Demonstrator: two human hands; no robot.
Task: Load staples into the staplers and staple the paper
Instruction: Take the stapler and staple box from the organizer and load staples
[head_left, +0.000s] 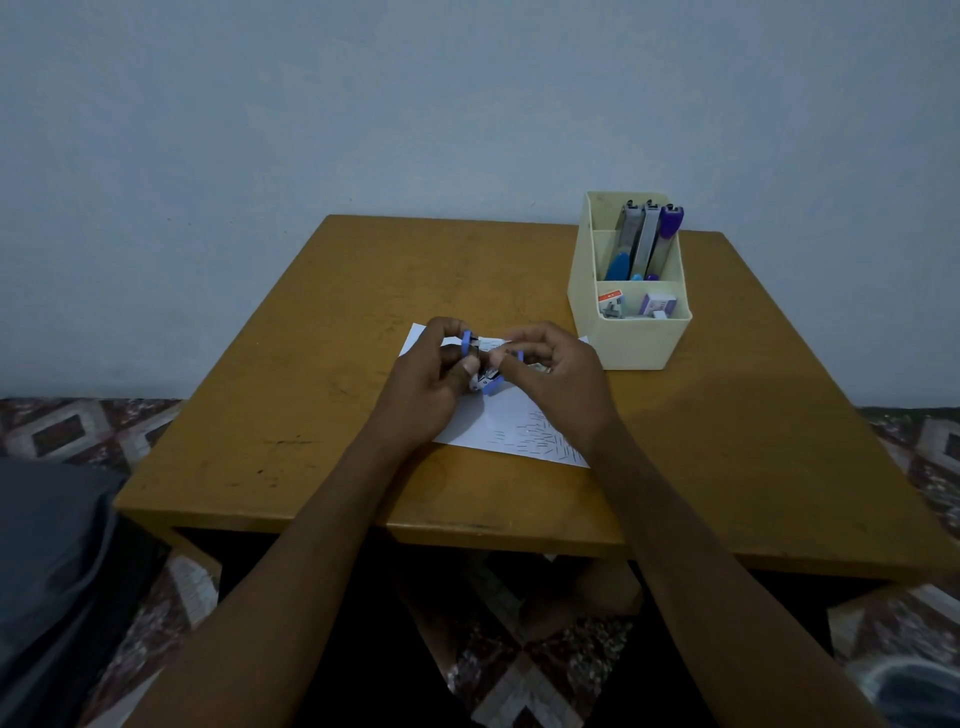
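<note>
Head view: both hands are up over the middle of the desk, working close together. The left hand has its fingers curled round a small blue stapler, thumb pressed along its side. The stapler is hinged open, with blue parts showing above and below the left fingertips. The right hand comes in from the other side and pinches the far blue end of the same stapler between thumb and bent fingers. Whether it also holds a strip of staples is too small to tell.

Directly under both hands lies the white paper, flat on the desk. A dense patch of driven staples sits by the right wrist.

Just beyond the right hand, a touch to its right, stands a cream organizer box, its corner near the paper's edge. Its front compartment, the one closest to the right hand, holds two small staple boxes. The compartment behind carries upright staplers in blue, grey and purple.

Well off past the left forearm, a dark grey cloth lies on the patterned floor.
</note>
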